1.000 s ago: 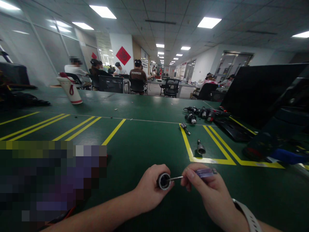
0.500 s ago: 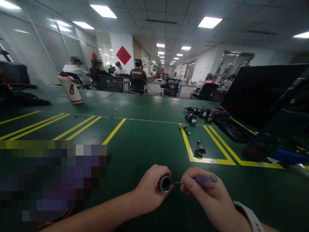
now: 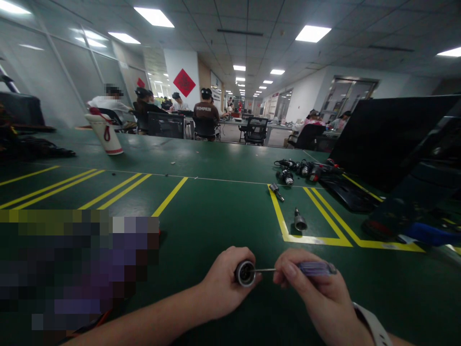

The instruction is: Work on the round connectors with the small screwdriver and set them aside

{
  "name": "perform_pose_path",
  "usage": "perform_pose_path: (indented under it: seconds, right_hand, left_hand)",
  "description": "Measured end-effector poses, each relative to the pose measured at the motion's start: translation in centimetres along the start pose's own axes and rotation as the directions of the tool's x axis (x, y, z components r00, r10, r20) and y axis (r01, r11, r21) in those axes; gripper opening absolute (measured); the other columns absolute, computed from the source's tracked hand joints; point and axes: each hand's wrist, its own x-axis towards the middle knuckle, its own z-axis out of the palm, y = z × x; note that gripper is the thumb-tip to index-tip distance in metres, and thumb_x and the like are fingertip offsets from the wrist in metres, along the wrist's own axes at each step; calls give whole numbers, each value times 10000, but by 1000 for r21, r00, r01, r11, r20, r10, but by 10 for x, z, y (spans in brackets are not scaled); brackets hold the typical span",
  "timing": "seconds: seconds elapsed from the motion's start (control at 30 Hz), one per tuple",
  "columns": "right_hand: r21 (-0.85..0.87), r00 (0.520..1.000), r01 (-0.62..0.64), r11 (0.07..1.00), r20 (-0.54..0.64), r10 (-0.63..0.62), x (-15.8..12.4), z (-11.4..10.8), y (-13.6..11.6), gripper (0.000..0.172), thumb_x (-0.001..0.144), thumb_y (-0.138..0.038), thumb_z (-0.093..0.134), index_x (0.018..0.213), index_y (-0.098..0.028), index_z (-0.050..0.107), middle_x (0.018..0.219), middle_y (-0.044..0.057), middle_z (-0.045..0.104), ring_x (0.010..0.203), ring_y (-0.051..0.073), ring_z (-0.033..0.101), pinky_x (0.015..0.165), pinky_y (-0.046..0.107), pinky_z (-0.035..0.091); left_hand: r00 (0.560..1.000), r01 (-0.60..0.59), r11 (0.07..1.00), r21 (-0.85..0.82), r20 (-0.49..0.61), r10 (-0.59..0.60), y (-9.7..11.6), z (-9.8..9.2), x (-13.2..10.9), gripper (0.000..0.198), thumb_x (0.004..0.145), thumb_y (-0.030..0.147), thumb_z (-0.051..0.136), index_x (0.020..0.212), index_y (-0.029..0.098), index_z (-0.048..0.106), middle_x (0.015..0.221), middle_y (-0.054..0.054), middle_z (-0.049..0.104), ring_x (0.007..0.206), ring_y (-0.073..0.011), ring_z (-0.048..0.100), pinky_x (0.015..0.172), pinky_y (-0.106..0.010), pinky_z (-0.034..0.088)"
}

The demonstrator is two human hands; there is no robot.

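My left hand (image 3: 227, 281) is closed round a dark, round metal connector (image 3: 245, 274), its hollow end turned toward me and small dark details inside. In my right hand (image 3: 309, 283) is a screwdriver with a clear purple handle (image 3: 317, 269), pinched near the shaft. The thin shaft (image 3: 265, 270) points left and its tip is at the connector's right rim; whether it touches a screw cannot be made out. Beyond my hands, a metal connector part (image 3: 299, 221) stands inside a yellow-taped outline, and a similar part (image 3: 275, 191) lies on the tape farther back.
Several dark connectors with cables (image 3: 288, 174) lie at the back right, beside a black keyboard-like object (image 3: 345, 192) and a large black screen (image 3: 396, 139). A white cup (image 3: 105, 132) stands far left on the green table (image 3: 216, 202). A blurred-out patch covers the near left. People sit beyond.
My right hand and the screwdriver have shifted slightly right, showing more of the shaft. The connector in my left hand has tilted a little, with its inside more visible.
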Motion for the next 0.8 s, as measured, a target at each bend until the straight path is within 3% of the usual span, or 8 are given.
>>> perform_pose_path:
  seconds: [0.13, 0.23, 0.3, 0.4, 0.5, 0.63, 0.73, 0.8]
  right_hand:
    - [-88, 969, 235, 968, 103, -226, 1, -5, -7, 152, 891, -150, 504, 923, -236, 625, 764, 24, 642, 696, 161, 611, 612, 278, 507]
    - [-196, 882, 446, 873, 260, -392, 3, -6, -12, 276, 873, -129, 525, 1123, -242, 551, 851, 64, 670, 722, 183, 628, 617, 301, 525]
    - [-268, 840, 521, 811, 329, -431, 3, -3, -13, 319, 869, -103, 517, 1157, -240, 506, 871, 74, 681, 735, 190, 634, 630, 309, 533]
    - [-367, 850, 508, 779, 361, -384, 3, 5, -9, 258, 839, -118, 568, 1076, -199, 504, 950, 106, 681, 829, 220, 640, 703, 342, 545]
    - [-413, 857, 496, 764, 378, -351, 1, 13, -2, 226, 818, -149, 595, 1023, -175, 504, 975, 124, 667, 823, 234, 631, 682, 354, 553]
    - [-442, 852, 500, 745, 405, -332, 2, 18, 0, 172, 828, -92, 537, 977, -177, 528, 972, 109, 661, 828, 227, 616, 680, 356, 555]
    - [-443, 821, 545, 712, 453, -348, 4, 16, -6, 154, 825, -66, 509, 926, -174, 552, 898, 99, 671, 831, 233, 623, 680, 353, 564]
    - [-469, 816, 561, 682, 451, -361, 2, 8, -11, 189, 816, -52, 499, 938, -185, 553, 875, 93, 678, 833, 234, 637, 679, 345, 571]
  left_hand:
    - [999, 28, 999, -46, -16, -29, -1, 2, 0, 119, 747, 257, 627, 739, 189, 530, 687, 8, 572, 634, -146, 526, 579, -262, 401]
    - [999, 14, 995, -95, -39, -17, -2, 3, 0, 128, 749, 271, 611, 724, 184, 521, 683, -1, 572, 635, -154, 522, 598, -280, 412]
    - [999, 15, 994, -104, -34, -19, -3, 4, 0, 114, 742, 261, 602, 723, 180, 524, 687, -8, 579, 642, -161, 523, 608, -293, 416]
    - [1000, 28, 997, -76, 13, -27, -3, 4, 0, 97, 693, 187, 618, 765, 177, 553, 722, -9, 594, 681, -170, 535, 625, -296, 415]
    - [998, 28, 998, -51, 55, -25, -3, 4, -1, 219, 627, 108, 629, 820, 186, 562, 776, -8, 606, 732, -182, 544, 653, -303, 421]
    - [996, -58, 998, -38, 72, 61, -4, 6, -3, 286, 630, 92, 608, 887, 195, 537, 849, -26, 616, 775, -194, 552, 699, -330, 445]
    - [992, -124, 992, -5, 30, 124, -5, 7, -5, 367, 620, 96, 622, 957, 195, 516, 904, -47, 615, 812, -212, 566, 734, -360, 470]
    - [985, -168, 986, 18, -36, 169, -6, 9, -6, 523, 629, 128, 660, 1109, 204, 466, 1084, -88, 590, 990, -258, 551, 868, -426, 453]
